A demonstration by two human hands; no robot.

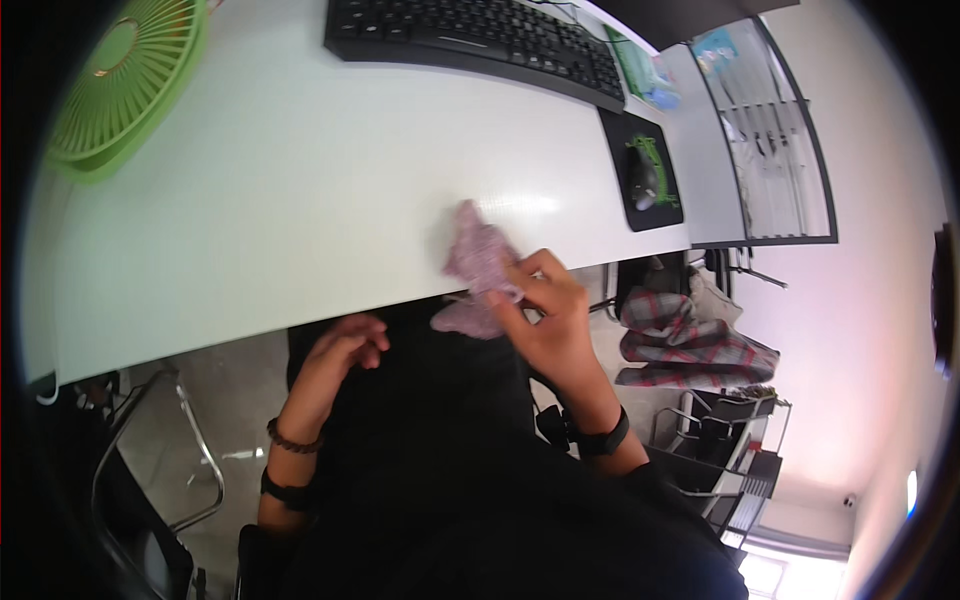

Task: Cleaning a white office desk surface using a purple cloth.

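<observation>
My right hand (551, 315) grips a crumpled pinkish-mauve cloth (480, 259) at the front edge of a white desk (262, 187). Part of the cloth lies above the desktop, and a lower fold hangs past the edge over my dark clothing. My left hand (349, 341) is just off the desk edge, to the left of the cloth and apart from it. Its fingers are loosely curled, and nothing shows in them. A beaded bracelet circles the left wrist, and dark bands are strapped to both forearms.
A black keyboard (480, 45) lies at the desk's far side. To its right, a black mouse (643, 180) rests on a mouse pad (667, 202) beside a low partition (709, 150). A green fan (127, 82) stands at far left. Chairs and a plaid fabric (697, 349) are beyond the desk.
</observation>
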